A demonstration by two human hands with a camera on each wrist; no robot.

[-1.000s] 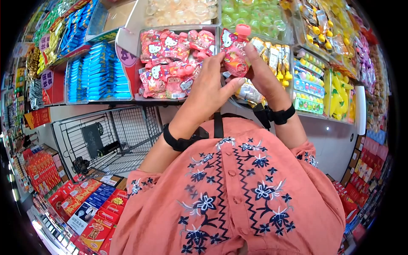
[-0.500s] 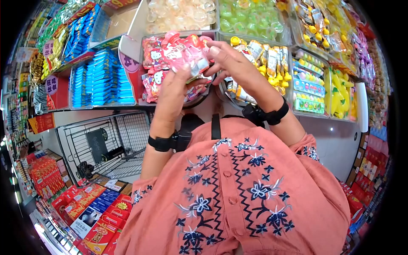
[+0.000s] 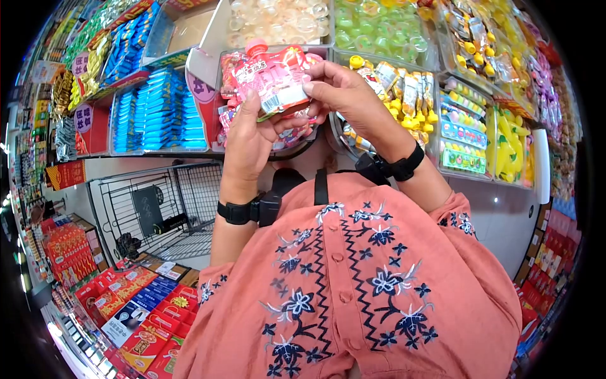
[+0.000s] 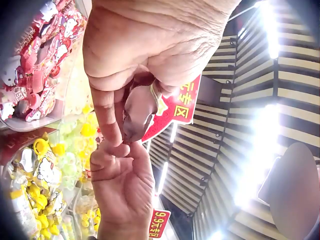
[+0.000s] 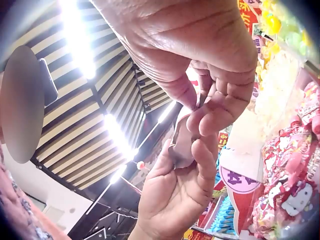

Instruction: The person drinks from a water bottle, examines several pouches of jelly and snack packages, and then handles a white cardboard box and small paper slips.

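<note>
In the head view, a pink spouted pouch (image 3: 273, 79) with a round pink cap (image 3: 256, 46) is held up over the bin of pink packs (image 3: 228, 120). Its printed side with a barcode faces up toward the head camera. My left hand (image 3: 245, 146) grips its lower left edge, thumb in front and fingers behind. From the right, my right hand (image 3: 350, 95) pinches the other edge between thumb and fingers. Both wrist views show the pouch's underside (image 4: 139, 112) between the two hands, most of it hidden by fingers.
Yellow-capped packs (image 3: 404, 95) fill the bin at the right, with blue packets (image 3: 151, 114) at the left. Behind are bins of clear cups (image 3: 278, 22) and green cups (image 3: 382, 28). A wire shopping cart (image 3: 170, 215) stands below the shelf at left.
The pouch has moved left, from the right edge of the pink bin to over it. It has been turned from its cartoon-cat side to its barcode side. The right hand opened, then took hold again.
</note>
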